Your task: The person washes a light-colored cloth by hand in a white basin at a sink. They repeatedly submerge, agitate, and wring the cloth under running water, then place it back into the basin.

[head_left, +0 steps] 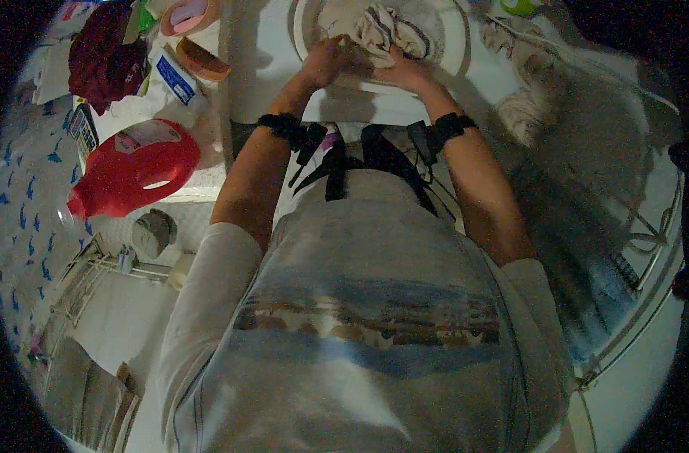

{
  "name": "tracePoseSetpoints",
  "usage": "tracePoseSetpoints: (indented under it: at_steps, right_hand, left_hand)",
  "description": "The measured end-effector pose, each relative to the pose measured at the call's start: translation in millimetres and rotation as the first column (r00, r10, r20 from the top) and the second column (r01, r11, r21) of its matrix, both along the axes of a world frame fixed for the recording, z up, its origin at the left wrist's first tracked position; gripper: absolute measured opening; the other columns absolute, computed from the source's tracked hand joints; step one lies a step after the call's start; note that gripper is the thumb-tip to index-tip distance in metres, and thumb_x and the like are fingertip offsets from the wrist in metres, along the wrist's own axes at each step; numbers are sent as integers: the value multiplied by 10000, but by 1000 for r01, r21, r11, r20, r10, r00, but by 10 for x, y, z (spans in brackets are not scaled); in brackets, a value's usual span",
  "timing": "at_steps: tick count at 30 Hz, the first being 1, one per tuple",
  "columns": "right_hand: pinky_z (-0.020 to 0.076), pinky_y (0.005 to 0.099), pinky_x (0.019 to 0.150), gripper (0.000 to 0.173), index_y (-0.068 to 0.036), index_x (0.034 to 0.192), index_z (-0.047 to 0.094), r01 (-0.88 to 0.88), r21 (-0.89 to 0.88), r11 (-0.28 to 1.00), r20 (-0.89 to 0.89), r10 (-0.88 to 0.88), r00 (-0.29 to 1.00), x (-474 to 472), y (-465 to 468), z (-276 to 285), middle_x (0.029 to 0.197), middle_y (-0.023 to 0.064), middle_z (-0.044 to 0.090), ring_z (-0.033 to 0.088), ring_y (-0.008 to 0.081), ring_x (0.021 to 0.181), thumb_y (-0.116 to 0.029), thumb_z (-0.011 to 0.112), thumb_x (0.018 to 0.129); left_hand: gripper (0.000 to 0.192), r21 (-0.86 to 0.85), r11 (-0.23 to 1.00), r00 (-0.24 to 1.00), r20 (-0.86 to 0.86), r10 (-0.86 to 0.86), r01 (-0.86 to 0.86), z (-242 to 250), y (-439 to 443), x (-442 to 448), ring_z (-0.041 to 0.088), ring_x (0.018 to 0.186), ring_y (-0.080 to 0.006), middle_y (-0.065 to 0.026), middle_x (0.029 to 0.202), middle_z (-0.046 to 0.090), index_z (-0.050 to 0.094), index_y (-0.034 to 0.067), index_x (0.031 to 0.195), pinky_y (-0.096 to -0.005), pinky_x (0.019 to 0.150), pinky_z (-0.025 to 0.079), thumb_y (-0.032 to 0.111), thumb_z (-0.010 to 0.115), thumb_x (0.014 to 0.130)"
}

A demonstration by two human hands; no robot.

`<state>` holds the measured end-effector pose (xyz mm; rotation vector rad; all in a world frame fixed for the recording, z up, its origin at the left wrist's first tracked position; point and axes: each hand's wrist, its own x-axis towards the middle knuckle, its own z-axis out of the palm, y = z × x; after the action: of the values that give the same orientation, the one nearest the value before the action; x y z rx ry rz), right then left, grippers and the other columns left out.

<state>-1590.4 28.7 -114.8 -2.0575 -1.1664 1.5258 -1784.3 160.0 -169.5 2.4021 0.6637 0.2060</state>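
A round pale basin (465, 39) lies at the top centre, in front of me. Inside it is a bunched light cloth (378, 31) with darker stripes or edging. My left hand (326, 61) is at the basin's near left, fingers curled beside the cloth; whether it pinches any fabric is unclear. My right hand (406, 71) is at the near right, its thumb and fingers closed on the lower edge of the cloth. Black straps with small devices circle both wrists.
On the left surface stand a red plastic jug (143, 164), a dark red cloth (106, 62), a blue and white packet (175, 79) and an orange-brown curved piece (203, 59). A patterned curtain (27, 198) hangs far left. Grey fabric (588, 124) lies at right, near a wire rack (656, 238).
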Motion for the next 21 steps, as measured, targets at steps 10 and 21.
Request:
tracePoseSetpoints:
  at_steps: [10,21]
  right_hand:
    - [469,439,852,764,-14,1344,355,-138,-29,990,388,138,911,-13,51,98,1100,218,582,578,354,1007,-343,695,744]
    - [472,355,659,315,8,1008,607,101,330,939,137,-154,979,1,-204,347,862,123,613,589,224,748,-176,657,758]
  left_hand:
    - [359,105,954,955,-125,-269,282,-69,-87,43,527,1102,-337,-137,1173,579,568,113,1194,-438,929,439,162,514,842]
    - [629,222,960,981,124,146,-171,694,-401,-29,469,1112,-433,-196,1234,505,417,52,1278,-475,953,395,72,672,704]
